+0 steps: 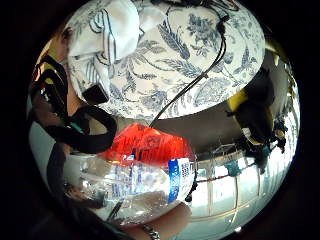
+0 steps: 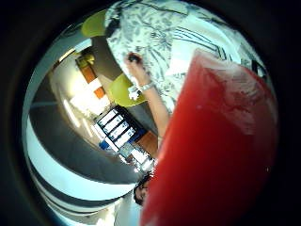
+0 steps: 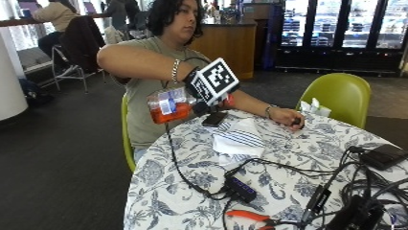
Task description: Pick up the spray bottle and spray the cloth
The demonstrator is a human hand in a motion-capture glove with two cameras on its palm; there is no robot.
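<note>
i see the spray bottle [image 3: 167, 106] as clear glossy plastic, the cloth [image 3: 237, 139] as soft matt striped fabric, the tablecloth [image 3: 172, 182] as printed matt fabric.

Spray bottle [image 1: 145, 175] above cloth [image 1: 107, 40]

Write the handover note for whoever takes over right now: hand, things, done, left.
Right hand: raised above the table edge, gripping the spray bottle, clear with orange liquid, tipped on its side.
Cloth: white with dark stripes, lying on the floral tablecloth below and beside the bottle.
Bare hand: resting on the table past the cloth, over a small dark object.
Done: bottle picked up.
Left: spray the cloth. No spray is visible.
</note>
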